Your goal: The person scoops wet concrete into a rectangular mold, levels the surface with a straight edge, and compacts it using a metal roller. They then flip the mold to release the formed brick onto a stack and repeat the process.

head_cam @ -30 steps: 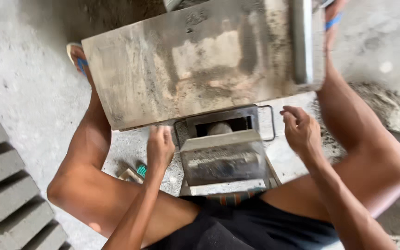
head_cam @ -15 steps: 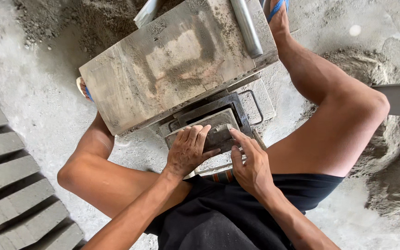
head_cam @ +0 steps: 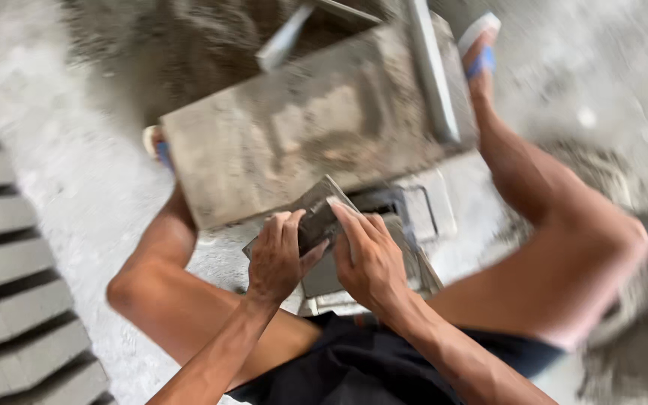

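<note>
I sit low with knees spread, looking down between my legs. Both hands grip a flat dark grey plate (head_cam: 316, 214), tilted with one corner raised. My left hand (head_cam: 279, 255) clasps its left edge and my right hand (head_cam: 369, 259) its right edge. Beneath them sits a small metal mould box (head_cam: 406, 225) with a wire handle on grey ground. Just beyond lies a large wet grey slab (head_cam: 316, 127), with a grey bar (head_cam: 433, 71) resting across its right end.
Rows of grey cast blocks (head_cam: 9, 285) lie at the left. My feet in sandals show at the slab's left corner (head_cam: 160, 146) and top right (head_cam: 481, 45). Loose grey sand or mortar (head_cam: 189, 45) is heaped behind the slab. The picture is motion-blurred.
A second ago my hands were apart at the mould's sides. They then came together on the plate, which is now lifted and tilted above the mould. The view swung left.
</note>
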